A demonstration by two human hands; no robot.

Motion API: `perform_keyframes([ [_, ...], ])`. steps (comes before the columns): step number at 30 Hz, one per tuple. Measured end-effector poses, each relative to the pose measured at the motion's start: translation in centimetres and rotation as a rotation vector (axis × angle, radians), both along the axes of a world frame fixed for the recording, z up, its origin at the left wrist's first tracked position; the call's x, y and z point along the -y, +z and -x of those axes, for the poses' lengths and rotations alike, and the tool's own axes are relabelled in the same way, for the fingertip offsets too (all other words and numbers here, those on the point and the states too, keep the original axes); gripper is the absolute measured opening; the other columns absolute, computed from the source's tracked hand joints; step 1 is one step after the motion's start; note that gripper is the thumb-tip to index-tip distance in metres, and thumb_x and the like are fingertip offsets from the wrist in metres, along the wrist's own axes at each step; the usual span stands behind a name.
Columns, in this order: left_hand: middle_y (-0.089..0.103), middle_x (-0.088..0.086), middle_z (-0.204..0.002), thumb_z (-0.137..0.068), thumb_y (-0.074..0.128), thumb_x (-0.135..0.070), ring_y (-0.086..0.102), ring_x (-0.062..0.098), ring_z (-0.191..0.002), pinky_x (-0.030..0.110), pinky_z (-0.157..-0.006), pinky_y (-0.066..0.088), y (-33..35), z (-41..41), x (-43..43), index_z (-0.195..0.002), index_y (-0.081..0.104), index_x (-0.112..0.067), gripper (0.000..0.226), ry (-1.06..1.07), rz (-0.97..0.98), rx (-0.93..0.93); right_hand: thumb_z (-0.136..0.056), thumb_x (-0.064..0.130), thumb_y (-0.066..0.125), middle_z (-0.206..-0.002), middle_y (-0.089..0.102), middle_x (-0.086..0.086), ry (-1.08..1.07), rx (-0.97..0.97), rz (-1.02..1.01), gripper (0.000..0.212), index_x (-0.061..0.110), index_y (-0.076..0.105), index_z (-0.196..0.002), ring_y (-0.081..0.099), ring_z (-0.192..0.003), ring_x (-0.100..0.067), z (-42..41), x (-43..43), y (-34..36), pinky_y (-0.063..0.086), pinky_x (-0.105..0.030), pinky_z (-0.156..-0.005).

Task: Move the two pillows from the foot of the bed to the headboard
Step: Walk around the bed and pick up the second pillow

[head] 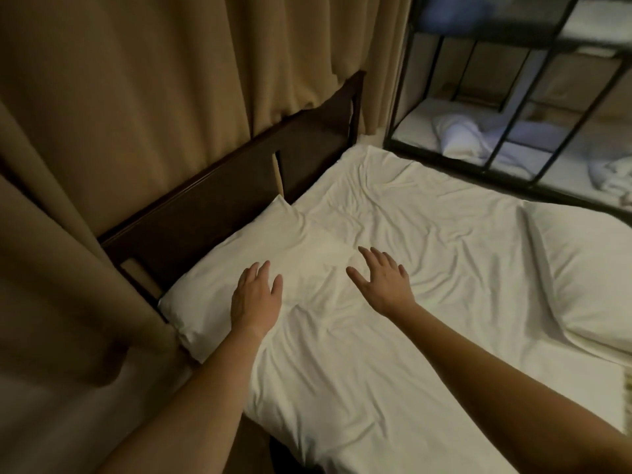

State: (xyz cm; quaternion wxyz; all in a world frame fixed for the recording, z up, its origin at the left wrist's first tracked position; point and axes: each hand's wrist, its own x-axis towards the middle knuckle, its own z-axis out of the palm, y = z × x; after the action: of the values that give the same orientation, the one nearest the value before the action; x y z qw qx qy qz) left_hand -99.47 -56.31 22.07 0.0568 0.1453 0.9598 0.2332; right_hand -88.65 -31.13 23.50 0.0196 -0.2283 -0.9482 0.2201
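Note:
One white pillow (pixel 219 265) lies flat against the dark wooden headboard (pixel 219 186) at the left side of the bed. My left hand (pixel 254 297) hovers over its near edge, fingers spread, holding nothing. My right hand (pixel 383 280) is held open just to the right, over the pillow's right end and the white sheet (pixel 393 354). A second white pillow (pixel 588 278) lies at the right side of the bed, far from both hands and partly cut off by the frame edge.
Tan curtains (pixel 102 114) hang behind and left of the headboard, draping down near the pillow's left corner. A black metal bunk frame (pixel 513 138) with crumpled white bedding (pixel 458 135) stands beyond the bed's far edge.

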Motion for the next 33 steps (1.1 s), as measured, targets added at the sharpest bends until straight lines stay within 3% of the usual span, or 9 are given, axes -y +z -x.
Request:
perform_keyframes([
  [8,0.032,-0.001,-0.164,-0.105,0.029,-0.054,0.025,0.02,-0.152,0.043,-0.12,0.032,2.0,-6.2,-2.9,-0.158,0.033,-0.028,0.059,-0.129,-0.019,-0.017,-0.096,0.077,0.026,-0.171,0.024,0.002,-0.093,-0.005,0.008,0.077,0.036,0.022,-0.162,0.017,-0.158,-0.024,-9.9,-0.4,1.4,0.016,-0.055,-0.125],
  [33,0.034,0.0,-0.163,-0.104,0.032,-0.053,0.025,0.02,-0.153,0.041,-0.121,0.029,4.1,-20.3,-3.5,-0.156,0.037,-0.024,0.06,-0.765,-0.027,-0.084,-0.097,0.072,0.034,-0.17,0.027,0.001,-0.749,-0.09,0.018,0.074,0.035,0.028,-0.161,0.022,-0.156,-0.023,-35.2,9.1,3.3,0.021,-0.055,-0.123],
])
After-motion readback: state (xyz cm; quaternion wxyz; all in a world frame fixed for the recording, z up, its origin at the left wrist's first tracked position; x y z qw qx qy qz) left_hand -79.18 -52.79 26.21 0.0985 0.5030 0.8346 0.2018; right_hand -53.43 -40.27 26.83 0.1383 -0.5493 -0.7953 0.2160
